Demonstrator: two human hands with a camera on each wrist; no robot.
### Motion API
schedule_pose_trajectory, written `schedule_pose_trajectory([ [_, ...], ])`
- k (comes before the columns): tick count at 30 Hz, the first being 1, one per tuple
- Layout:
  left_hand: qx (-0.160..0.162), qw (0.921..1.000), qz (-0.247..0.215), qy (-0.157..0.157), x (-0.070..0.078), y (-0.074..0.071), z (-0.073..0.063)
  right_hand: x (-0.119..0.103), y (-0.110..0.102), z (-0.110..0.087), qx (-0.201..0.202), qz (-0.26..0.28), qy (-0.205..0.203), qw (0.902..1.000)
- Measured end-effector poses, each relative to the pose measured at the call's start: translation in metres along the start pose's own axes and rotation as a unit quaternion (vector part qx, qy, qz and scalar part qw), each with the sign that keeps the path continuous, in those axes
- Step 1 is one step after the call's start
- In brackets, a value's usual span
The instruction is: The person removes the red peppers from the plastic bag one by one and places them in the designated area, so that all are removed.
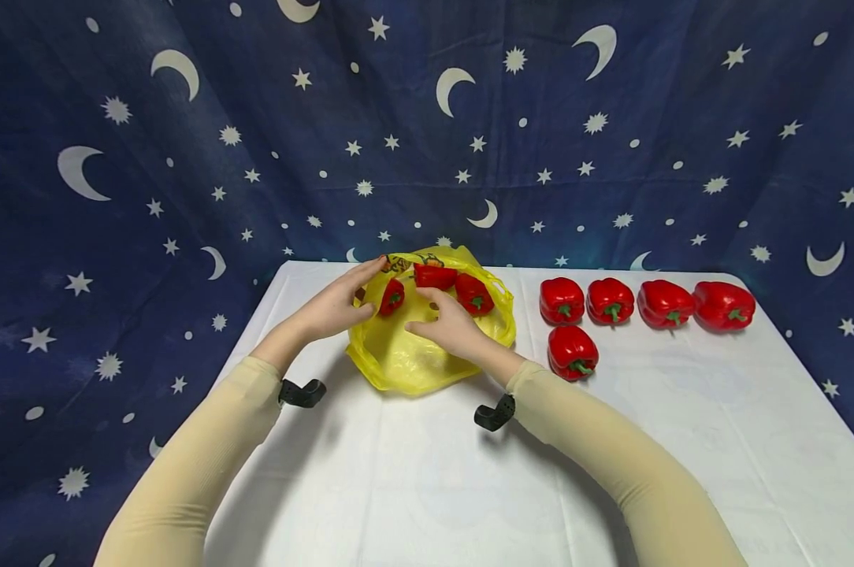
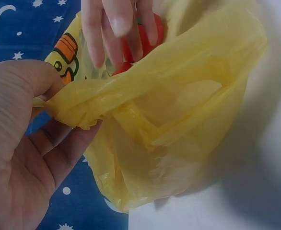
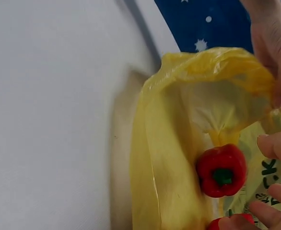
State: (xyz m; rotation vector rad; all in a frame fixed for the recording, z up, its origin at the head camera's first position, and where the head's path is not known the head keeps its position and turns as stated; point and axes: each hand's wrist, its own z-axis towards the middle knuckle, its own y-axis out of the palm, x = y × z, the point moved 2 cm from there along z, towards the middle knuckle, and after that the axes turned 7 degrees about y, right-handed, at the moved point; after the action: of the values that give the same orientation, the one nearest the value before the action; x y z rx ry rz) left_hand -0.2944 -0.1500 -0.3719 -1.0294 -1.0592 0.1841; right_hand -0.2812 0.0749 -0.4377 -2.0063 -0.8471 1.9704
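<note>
A yellow plastic bag (image 1: 409, 358) lies with its mouth open on the white table, and three red bell peppers (image 1: 474, 294) show inside it. My left hand (image 1: 335, 303) pinches the bag's rim on the left side; the left wrist view shows the gathered plastic (image 2: 78, 103) between thumb and fingers. Over the mouth of the bag, my right hand (image 1: 451, 324) has its fingers apart and holds nothing. In the right wrist view one bell pepper (image 3: 222, 170) sits in the bag beside those fingers, green stem showing. Another is partly hidden beneath the right hand.
To the right of the bag stand several red bell peppers: a back row, including one (image 1: 611, 301) near its middle, and a single pepper (image 1: 573, 353) in front. A dark blue cloth (image 1: 413, 118) with moons and stars hangs behind the white table (image 1: 427, 480).
</note>
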Motion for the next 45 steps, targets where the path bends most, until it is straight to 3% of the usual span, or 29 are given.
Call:
schedule_pose_trajectory([
  [5, 0.008, 1.0000, -0.002, 0.006, -0.001, -0.001, -0.001, -0.004, 0.013, 0.020, 0.029, -0.029, 0.000, 0.9992],
  [17, 0.029, 0.9993, -0.013, 0.018, 0.002, -0.005, 0.002, -0.006, 0.036, 0.057, 0.073, -0.041, 0.011, 0.9964],
  [30, 0.036, 0.9992, -0.014, 0.012, 0.006, -0.008, 0.002, -0.008, 0.048, 0.076, 0.083, -0.070, 0.002, 0.9940],
  [38, 0.035, 0.9992, -0.017, 0.004, 0.005, -0.007, 0.000, -0.006, 0.055, 0.081, 0.080, -0.073, 0.021, 0.9939],
  [45, 0.036, 0.9993, -0.010, 0.009, 0.005, -0.007, 0.001, -0.007, 0.056, 0.079, 0.083, -0.078, 0.012, 0.9934],
])
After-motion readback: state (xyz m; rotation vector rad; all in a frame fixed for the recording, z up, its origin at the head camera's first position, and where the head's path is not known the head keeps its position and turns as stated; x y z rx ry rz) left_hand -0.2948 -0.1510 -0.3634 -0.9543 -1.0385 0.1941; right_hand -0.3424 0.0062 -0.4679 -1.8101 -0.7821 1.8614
